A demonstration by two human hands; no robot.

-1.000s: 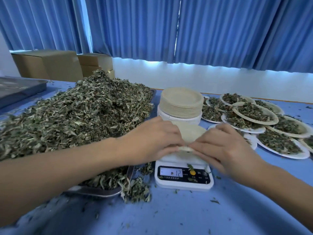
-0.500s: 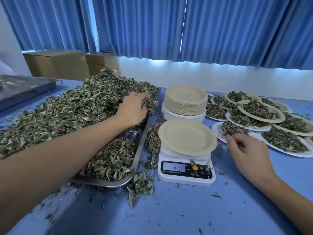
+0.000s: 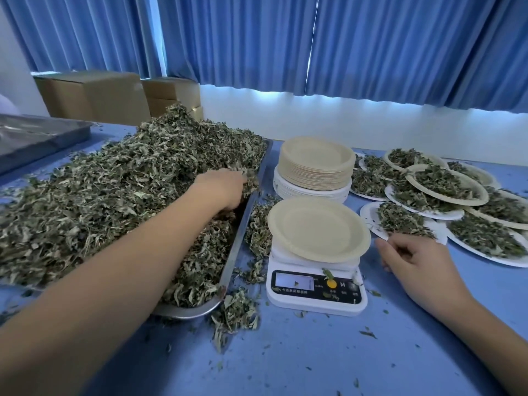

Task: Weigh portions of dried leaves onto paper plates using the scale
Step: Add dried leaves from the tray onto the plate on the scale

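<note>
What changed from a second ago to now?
Both hands let go of the empty plate on the scale. The left hand went left and dug into the leaf pile; the right hand moved right, beside the scale. Plate, scale, plate stack and filled plates stayed put.

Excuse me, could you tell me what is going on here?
A person is weighing out portions. Their left hand reaches into the heap of dried leaves on the metal tray, while the right hand lies idle beside the scale. An empty paper plate sits on the scale; filled plates lie to its right.
</note>
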